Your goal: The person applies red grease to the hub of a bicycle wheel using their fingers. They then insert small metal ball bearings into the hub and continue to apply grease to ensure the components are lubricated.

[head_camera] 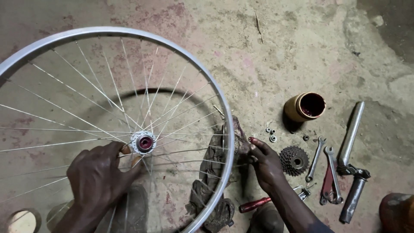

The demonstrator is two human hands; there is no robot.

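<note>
The wheel (108, 125) stands on the floor (280, 47): the left hand (97, 177) curls around its hub (143, 142), the right hand (265, 162) pinches a rag (215, 181) at the rim. Cog (294, 160), 2 spanners (323, 166) and tub (305, 107) lie nearby.

I see no labels, signs or screens. The only package before me is a small round tub (304, 107), tan outside and dark red inside, lying open on its side on the floor (302, 43), right of centre.
</note>
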